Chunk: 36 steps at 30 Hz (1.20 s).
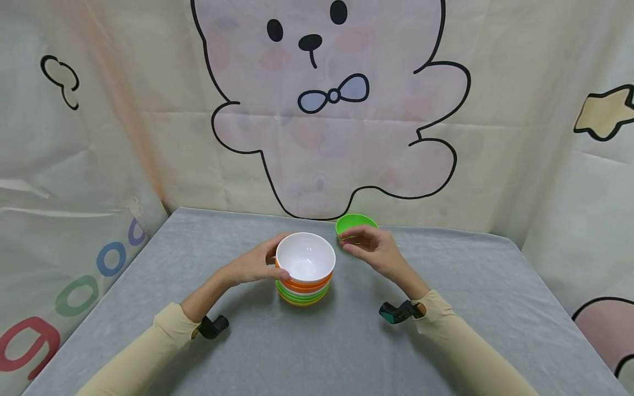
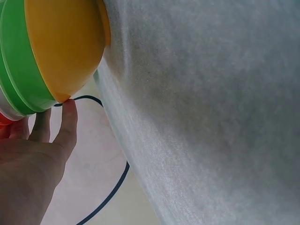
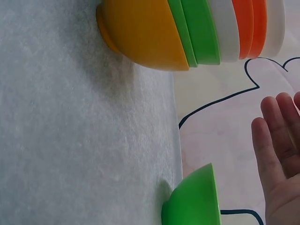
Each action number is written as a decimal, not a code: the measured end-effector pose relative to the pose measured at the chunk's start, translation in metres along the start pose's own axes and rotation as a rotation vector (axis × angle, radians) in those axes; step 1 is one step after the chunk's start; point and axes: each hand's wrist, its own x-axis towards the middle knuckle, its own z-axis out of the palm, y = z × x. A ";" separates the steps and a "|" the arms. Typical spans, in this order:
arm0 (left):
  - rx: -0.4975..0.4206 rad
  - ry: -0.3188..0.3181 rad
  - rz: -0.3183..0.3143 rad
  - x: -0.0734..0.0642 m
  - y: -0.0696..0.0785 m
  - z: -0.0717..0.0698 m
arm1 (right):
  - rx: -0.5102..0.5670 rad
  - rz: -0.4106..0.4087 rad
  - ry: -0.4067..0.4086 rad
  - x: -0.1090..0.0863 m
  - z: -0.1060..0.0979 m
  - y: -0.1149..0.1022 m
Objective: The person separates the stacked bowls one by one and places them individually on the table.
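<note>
A stack of nested bowls (image 1: 304, 286) stands on the table, a white bowl (image 1: 307, 256) on top. Below it come orange, white and green ones, with a yellow-orange bowl (image 3: 140, 35) at the bottom. My left hand (image 1: 257, 264) holds the stack from its left side, thumb at the upper rim and fingers (image 2: 69, 124) along the far side. Farther back and to the right sits a single green bowl (image 1: 354, 221), upright. My right hand (image 1: 375, 252) overlaps its front in the head view, fingers loosely bent and nothing held; the right wrist view has a gap between them.
A grey cloth (image 1: 238, 352) covers the table. Behind its back edge hangs a pale curtain (image 1: 515, 181) with a cartoon bear, and similar printed sheets hang at both sides. Each wrist wears a dark camera device (image 1: 398, 312).
</note>
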 end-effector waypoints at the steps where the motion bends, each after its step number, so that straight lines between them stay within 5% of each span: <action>1: -0.001 0.000 0.001 0.000 0.000 0.000 | 0.006 0.005 -0.009 0.000 0.001 -0.001; 15: 0.000 0.010 -0.029 0.001 0.000 -0.001 | 0.065 0.014 -0.205 0.008 0.013 -0.001; 36: 0.007 0.008 0.012 0.000 -0.002 -0.001 | 0.025 0.092 -0.323 0.025 0.041 0.003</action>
